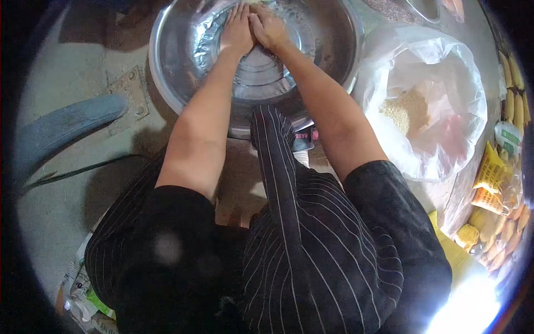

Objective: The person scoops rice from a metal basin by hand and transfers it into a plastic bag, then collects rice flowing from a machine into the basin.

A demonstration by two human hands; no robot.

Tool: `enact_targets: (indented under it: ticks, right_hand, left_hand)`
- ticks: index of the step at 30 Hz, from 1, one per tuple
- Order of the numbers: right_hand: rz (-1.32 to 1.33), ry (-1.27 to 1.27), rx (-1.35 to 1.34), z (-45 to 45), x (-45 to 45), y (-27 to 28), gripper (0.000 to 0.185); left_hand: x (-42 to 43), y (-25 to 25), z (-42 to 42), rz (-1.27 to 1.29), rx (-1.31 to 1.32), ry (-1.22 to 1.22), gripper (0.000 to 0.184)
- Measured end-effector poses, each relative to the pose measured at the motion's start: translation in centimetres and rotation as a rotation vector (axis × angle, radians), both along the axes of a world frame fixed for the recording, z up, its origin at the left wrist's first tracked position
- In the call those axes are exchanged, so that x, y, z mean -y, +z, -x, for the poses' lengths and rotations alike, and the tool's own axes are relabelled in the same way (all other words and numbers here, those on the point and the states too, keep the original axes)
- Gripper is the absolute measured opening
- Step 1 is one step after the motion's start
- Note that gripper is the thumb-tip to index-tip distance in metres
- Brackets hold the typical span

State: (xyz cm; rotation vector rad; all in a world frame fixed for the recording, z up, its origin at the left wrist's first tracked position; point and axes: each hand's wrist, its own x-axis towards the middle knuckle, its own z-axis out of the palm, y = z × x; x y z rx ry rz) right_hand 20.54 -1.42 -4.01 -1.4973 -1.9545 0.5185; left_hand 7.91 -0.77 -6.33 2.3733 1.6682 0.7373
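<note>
At nine o'clock a blue-grey tube (69, 122) lies on the floor (67, 203); at eight, crumpled packaging (86, 303) shows a patch of green, its contents hidden; at twelve stands the wide metal basin (172, 64), its top edge cut off by the view, the visible inside mostly bare, shiny metal with bright reflections; inside it the left hand (237, 30) reaches up toward twelve, its fingers straight and side by side; the right hand (270, 29) meets it just to the right, thumb against it, its other fingers too blurred to tell whether they pinch anything; below the basin's near rim a dark object (305, 138) bears partly hidden pink lettering; at two o'clock, just beside the basin, a white plastic bag (397, 158) gapes open, pale grain (410, 108) heaped toward its left side, a pinkish patch at its right; beyond it, between one and two, a metal bowl (426, 8) is cut by the edge, its contents unclear; at three lies a yellow packet (492, 175) with printing.
</note>
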Motion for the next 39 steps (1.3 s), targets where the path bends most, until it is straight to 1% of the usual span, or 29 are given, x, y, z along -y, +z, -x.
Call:
enact_targets:
  ticks: [2,3,4,5,6,7,8,10,11,13,14,16,17,18,19,20,22,23,24,25,26,28,29,30,31,32,34,37,39]
  right_hand:
    - [0.353,0.003,-0.293,-0.3,0.4,3.7,0.045]
    - [0.229,-0.088,-0.083,-0.1,-0.3,2.2,0.043]
    - [0.233,-0.085,-0.086,-0.1,-1.1,0.9,0.043]
    - [-0.099,-0.178,-0.130,-0.2,-2.0,-0.5,0.044]
    - [-0.433,-0.272,-0.172,-0.1,-2.4,-0.7,0.045]
    - [-0.399,-0.203,-0.065,-0.9,-3.1,-0.7,0.049]
    - [-0.398,-0.204,-0.068,-1.1,-3.4,-1.3,0.049]
    - [-0.352,0.063,0.183,-1.8,-3.4,-2.9,0.051]
    - [-0.346,0.062,0.186,-1.6,-3.4,-2.9,0.051]
    - [0.081,0.173,0.047,-0.7,-3.4,-1.8,0.049]
    - [0.089,0.176,0.053,-1.0,-3.3,-0.5,0.049]
    - [0.459,-0.006,0.062,-1.2,-2.8,2.8,0.048]
    - [0.458,-0.001,0.060,-1.0,-2.1,3.9,0.048]
    - [0.457,-0.158,0.058,-0.7,-1.2,4.7,0.042]
    - [0.458,-0.316,0.053,-0.4,-0.6,5.3,0.044]
    - [0.463,-0.308,0.045,-0.2,-0.4,3.3,0.044]
    - [-0.421,-0.510,-0.068,0.5,-0.6,-2.3,0.041]
    - [-0.425,-0.512,-0.083,1.0,-0.3,-1.9,0.041]
    - [-0.279,-0.427,-0.158,1.4,0.4,-1.2,0.040]
    - [-0.129,-0.339,-0.226,1.8,1.1,-0.4,0.040]
    - [-0.128,-0.338,-0.230,2.1,1.3,0.1,0.040]
    - [0.037,-0.456,-0.576,2.9,1.1,1.1,0.040]
    - [0.032,-0.450,-0.573,3.2,0.6,1.0,0.040]
    - [0.107,-0.483,-0.948,3.2,-0.2,0.2,0.040]
    - [0.187,-0.510,-1.322,3.0,-0.7,-0.6,0.040]
    - [0.180,-0.507,-1.316,2.8,-1.2,-1.8,0.040]
    - [0.365,-0.425,-1.889,2.0,-2.0,-3.5,0.040]
    - [0.485,-0.410,-1.975,2.1,-1.4,-2.5,0.040]
    - [0.468,-0.391,-1.892,2.1,-0.7,-0.7,0.040]
  left_hand:
    - [0.0,0.8,0.2,0.097,0.129,-0.017,0.050]
    - [-0.4,0.8,0.9,0.176,0.210,-0.027,0.048]
    - [-0.7,0.7,1.4,0.257,0.288,-0.040,0.046]
    - [-1.1,0.7,1.5,0.260,0.281,-0.038,0.046]
    - [-1.5,0.8,1.5,0.022,0.137,-0.051,0.044]
    - [-1.9,0.8,1.7,-0.219,-0.006,-0.065,0.042]
    - [-2.0,1.0,1.9,-0.218,-0.009,-0.066,0.042]
    - [-2.2,1.3,2.0,-0.358,-0.282,-0.090,0.040]
    - [-2.4,1.7,2.1,-0.352,-0.279,-0.092,0.040]
    - [-2.5,3.9,2.3,-0.217,-0.279,-0.280,0.032]
    - [-2.4,4.1,2.0,-0.211,-0.272,-0.276,0.032]
    - [-2.3,4.2,1.5,0.084,0.057,-0.211,0.035]
    - [-2.0,4.0,1.3,0.095,0.058,-0.142,0.035]
    - [-2.4,2.6,1.6,0.094,0.050,-0.137,0.035]
    - [-2.9,0.8,1.8,0.051,0.082,-0.201,0.036]
    - [-3.2,-0.7,2.3,0.010,0.112,-0.264,0.041]
    - [-1.5,0.7,1.2,0.117,0.223,-0.212,0.042]
    - [-0.9,0.6,0.7,0.141,0.268,-0.130,0.043]
    - [-0.6,-0.1,0.1,0.164,0.317,-0.050,0.043]
    - [-0.5,-1.2,-0.5,0.019,0.393,0.007,0.045]
    - [0.2,-0.1,-1.0,0.019,0.390,0.009,0.045]
    - [1.9,3.3,-2.5,0.276,0.666,0.250,0.045]
    - [1.3,2.0,-3.5,0.256,0.897,0.357,0.053]
    - [0.7,0.7,-4.2,0.251,0.906,0.359,0.053]
    - [0.4,-0.5,-4.8,0.298,1.274,0.405,0.057]
    - [0.1,-1.0,-5.3,0.342,1.642,0.439,0.061]
    - [0.0,-0.7,-5.8,0.430,1.740,0.495,0.068]
    - [0.1,-1.2,-5.2,0.540,1.991,0.396,0.066]
    - [0.6,-0.2,-5.2,0.496,1.997,0.423,0.064]
